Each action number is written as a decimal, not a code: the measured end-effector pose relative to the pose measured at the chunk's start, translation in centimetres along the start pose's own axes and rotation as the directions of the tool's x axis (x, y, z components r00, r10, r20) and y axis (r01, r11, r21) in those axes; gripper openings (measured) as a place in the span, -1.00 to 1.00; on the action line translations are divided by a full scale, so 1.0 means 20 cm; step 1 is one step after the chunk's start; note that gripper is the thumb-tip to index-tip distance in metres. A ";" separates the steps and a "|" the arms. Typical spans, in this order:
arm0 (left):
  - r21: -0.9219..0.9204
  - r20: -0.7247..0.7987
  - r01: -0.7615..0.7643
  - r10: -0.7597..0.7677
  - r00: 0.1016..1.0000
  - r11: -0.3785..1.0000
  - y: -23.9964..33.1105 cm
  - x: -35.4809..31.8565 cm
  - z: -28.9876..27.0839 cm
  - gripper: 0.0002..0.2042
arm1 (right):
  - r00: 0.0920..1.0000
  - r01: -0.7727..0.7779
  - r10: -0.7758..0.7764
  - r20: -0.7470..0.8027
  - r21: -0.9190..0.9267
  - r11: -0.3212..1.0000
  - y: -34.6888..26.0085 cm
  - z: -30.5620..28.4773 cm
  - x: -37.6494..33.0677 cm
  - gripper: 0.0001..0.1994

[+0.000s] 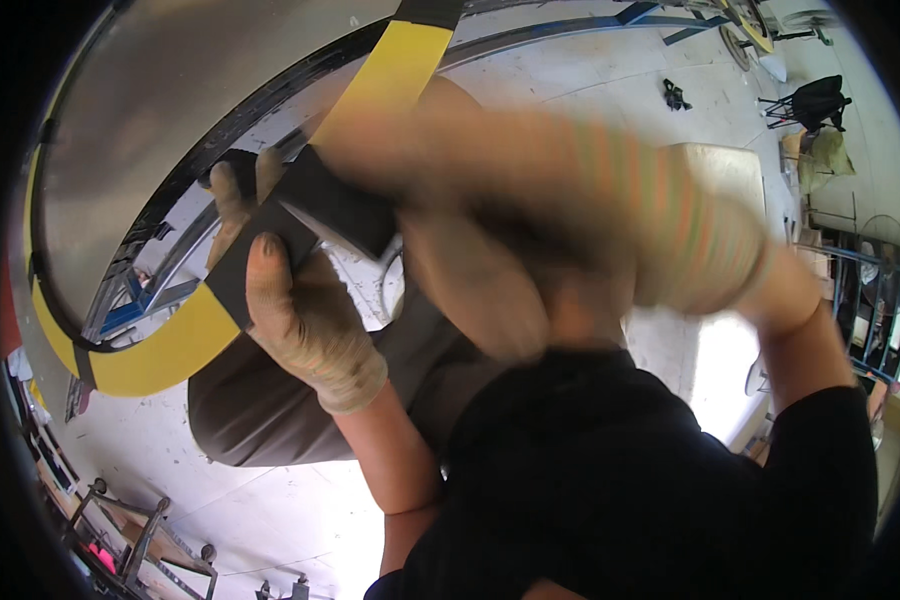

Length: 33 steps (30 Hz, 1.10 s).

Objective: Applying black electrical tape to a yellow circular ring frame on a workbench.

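The left hand (305,318) is clamped on the rim (165,355); the right hand (470,145) is blurred, its grip unclear. Between them, the black flap (345,208) seems mid-fitting, next calling for steady pressure.

Matt, ribbed knit cloth is seen in the left glove (310,335); on the right glove (580,180) the texture is blurred. The band (165,355) is faced smooth, its material not told. A dull metallic sheen is shown by the panel (210,80), matt cloth by trousers (270,410) and shirt (610,470).
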<state>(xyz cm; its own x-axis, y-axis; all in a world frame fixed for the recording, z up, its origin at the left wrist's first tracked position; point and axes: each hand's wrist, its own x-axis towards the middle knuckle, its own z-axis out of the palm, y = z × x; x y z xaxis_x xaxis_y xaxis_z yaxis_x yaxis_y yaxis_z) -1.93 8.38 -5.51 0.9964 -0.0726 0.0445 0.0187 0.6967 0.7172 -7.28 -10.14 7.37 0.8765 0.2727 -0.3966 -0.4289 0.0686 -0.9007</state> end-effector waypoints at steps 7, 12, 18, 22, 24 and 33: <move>0.035 0.044 -0.041 0.039 0.998 0.999 0.00 0.01 0.00 -0.59 | 0.987 0.086 -0.125 -0.097 -0.334 0.938 0.66 -0.18 0.51 -0.70; -0.067 -0.056 0.086 -0.090 0.994 0.994 0.02 -0.02 0.04 -0.55 | 0.363 0.861 -0.925 0.108 -0.419 0.289 0.70 -0.39 0.87 -0.69; -0.024 -0.054 0.050 -0.052 0.997 0.998 -0.08 -0.04 0.16 -0.47 | 0.940 0.191 -0.232 0.252 0.177 0.965 0.20 -0.41 0.23 -0.55; -0.066 -0.003 0.102 -0.103 0.995 0.993 -0.09 -0.04 0.18 -0.47 | 0.881 0.445 -0.446 0.155 0.045 0.895 0.03 -0.32 0.23 -0.53; -0.079 -0.006 0.180 -0.181 0.983 0.980 -0.07 -0.04 0.17 -0.46 | 0.678 0.734 -0.680 0.280 -0.305 0.607 0.06 -0.30 0.33 -0.52; -0.003 0.002 -0.015 0.015 1.000 1.000 -0.02 0.00 0.04 -0.53 | 0.969 -0.237 0.222 0.107 0.154 0.959 0.20 0.00 -0.11 -0.48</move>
<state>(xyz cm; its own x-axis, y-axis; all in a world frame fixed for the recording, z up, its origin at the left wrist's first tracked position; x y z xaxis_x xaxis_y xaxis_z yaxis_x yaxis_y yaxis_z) -1.95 7.63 -5.25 0.9963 -0.0637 0.0568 0.0040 0.6997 0.7144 -10.87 -10.55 4.58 0.7311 0.3819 -0.5653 -0.6525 0.1493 -0.7430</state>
